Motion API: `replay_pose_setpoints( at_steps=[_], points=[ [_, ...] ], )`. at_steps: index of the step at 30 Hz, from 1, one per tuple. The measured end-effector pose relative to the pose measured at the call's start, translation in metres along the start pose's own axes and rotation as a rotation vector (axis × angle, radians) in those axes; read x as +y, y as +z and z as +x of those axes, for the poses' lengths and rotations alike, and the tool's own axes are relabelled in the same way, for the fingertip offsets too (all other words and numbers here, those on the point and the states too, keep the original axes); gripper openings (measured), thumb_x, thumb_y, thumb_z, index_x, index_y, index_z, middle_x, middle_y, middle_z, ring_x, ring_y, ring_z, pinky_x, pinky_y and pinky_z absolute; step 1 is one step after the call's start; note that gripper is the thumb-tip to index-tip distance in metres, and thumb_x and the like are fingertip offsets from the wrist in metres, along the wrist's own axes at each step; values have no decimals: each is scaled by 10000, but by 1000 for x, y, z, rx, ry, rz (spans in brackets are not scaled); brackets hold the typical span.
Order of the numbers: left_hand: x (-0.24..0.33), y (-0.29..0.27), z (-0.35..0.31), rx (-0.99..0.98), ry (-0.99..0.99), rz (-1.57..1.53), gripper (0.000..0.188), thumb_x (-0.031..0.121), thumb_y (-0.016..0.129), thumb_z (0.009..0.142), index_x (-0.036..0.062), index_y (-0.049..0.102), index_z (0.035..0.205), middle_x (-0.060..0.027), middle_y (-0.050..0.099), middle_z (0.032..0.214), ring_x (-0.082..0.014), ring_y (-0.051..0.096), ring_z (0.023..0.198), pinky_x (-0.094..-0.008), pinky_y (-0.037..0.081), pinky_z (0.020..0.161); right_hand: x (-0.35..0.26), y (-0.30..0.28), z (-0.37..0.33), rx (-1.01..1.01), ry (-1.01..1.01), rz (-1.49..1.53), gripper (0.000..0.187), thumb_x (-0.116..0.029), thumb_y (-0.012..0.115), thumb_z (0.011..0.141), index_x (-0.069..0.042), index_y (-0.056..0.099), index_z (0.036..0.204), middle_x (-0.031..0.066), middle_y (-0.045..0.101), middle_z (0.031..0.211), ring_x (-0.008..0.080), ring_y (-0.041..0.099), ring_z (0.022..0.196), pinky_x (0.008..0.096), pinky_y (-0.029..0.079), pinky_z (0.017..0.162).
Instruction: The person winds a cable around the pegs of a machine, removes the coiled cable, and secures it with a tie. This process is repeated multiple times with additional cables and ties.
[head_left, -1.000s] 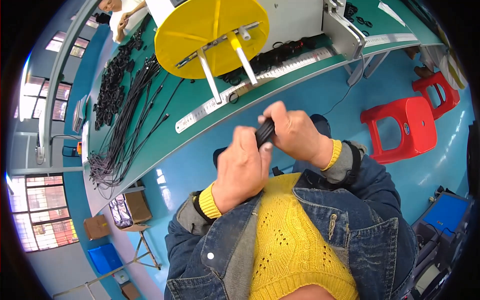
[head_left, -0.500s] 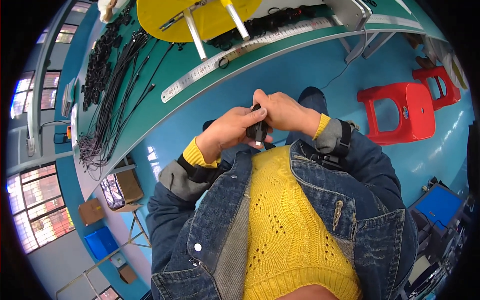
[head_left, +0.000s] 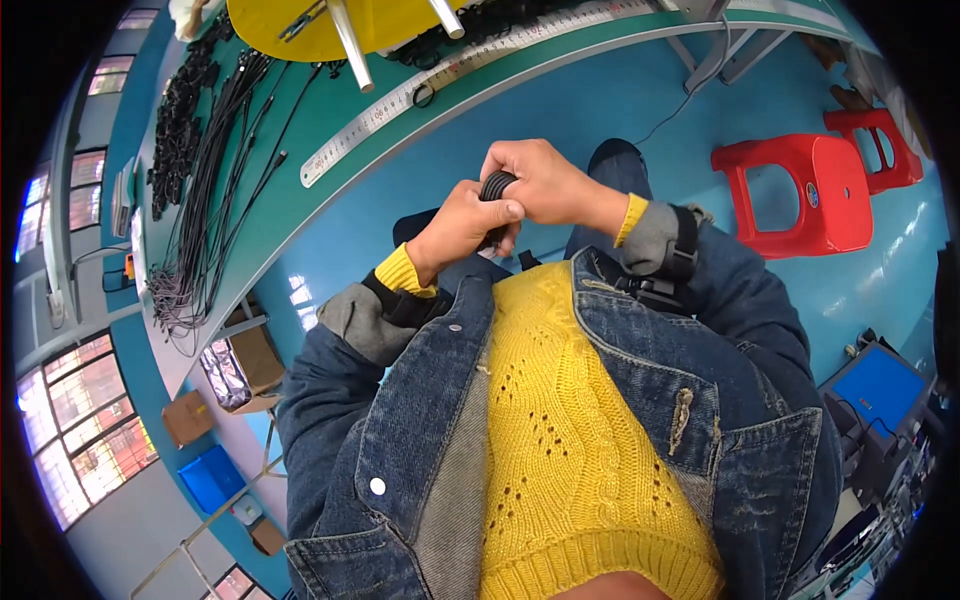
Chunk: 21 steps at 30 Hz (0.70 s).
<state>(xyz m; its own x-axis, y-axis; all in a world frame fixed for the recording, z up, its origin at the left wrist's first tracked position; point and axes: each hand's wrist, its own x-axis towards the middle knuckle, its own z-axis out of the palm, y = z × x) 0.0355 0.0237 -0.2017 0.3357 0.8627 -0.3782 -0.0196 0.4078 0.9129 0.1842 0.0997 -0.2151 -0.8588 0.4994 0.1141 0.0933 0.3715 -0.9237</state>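
Note:
A black cable (head_left: 496, 186), wound into a tight coil, is held between my two hands above my lap. My left hand (head_left: 455, 228) is closed round its lower part, with the thumb laid across the front. My right hand (head_left: 545, 180) grips the upper right side of the coil, its fingers bent over and behind it. A pale end of the cable shows faintly under my left fingers. Much of the coil is hidden by both hands.
Ahead, a green-topped table (head_left: 290, 215) bears loose black cables (head_left: 225, 170), a heap of black coils (head_left: 185, 130), a long steel ruler (head_left: 400, 103) and a yellow disc (head_left: 330, 25) with metal legs. Red stools (head_left: 840, 195) stand at the right. Cardboard boxes (head_left: 187, 418) lie at lower left.
The coil has been turned in my hands: its windings now stand up above my left thumb, and the connector end that hung below is mostly covered. My view has shifted slightly.

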Motion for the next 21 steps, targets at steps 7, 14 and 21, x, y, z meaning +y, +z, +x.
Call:
replay_pose_setpoints(
  at_steps=[7, 14, 21],
  points=[
    [5, 2, -9, -25, -450, -373, 315, 306, 570, 857, -5, 552, 814, -25, 528, 577, -83, 490, 447, -203, 385, 399, 16, 11, 6, 14, 76, -107, 166, -74, 538, 667, -3, 576, 812, 188, 602, 675, 327, 610, 662, 374, 468, 556],
    [-10, -8, -11, -115, -341, 61, 349, 327, 547, 874, -20, 551, 835, -27, 541, 589, -66, 468, 422, -188, 374, 387, 13, 14, 13, 69, 20, -172, 190, -82, 527, 649, 38, 611, 770, 237, 593, 681, 373, 602, 651, 409, 479, 609],
    [-17, -19, -21, -138, -312, -291, 308, 270, 515, 895, -35, 553, 900, -34, 555, 623, -61, 466, 436, -185, 370, 382, 18, 36, 16, 19, 183, -50, 190, -67, 517, 646, 28, 628, 768, 229, 595, 680, 362, 606, 664, 396, 479, 620]
  ],
)
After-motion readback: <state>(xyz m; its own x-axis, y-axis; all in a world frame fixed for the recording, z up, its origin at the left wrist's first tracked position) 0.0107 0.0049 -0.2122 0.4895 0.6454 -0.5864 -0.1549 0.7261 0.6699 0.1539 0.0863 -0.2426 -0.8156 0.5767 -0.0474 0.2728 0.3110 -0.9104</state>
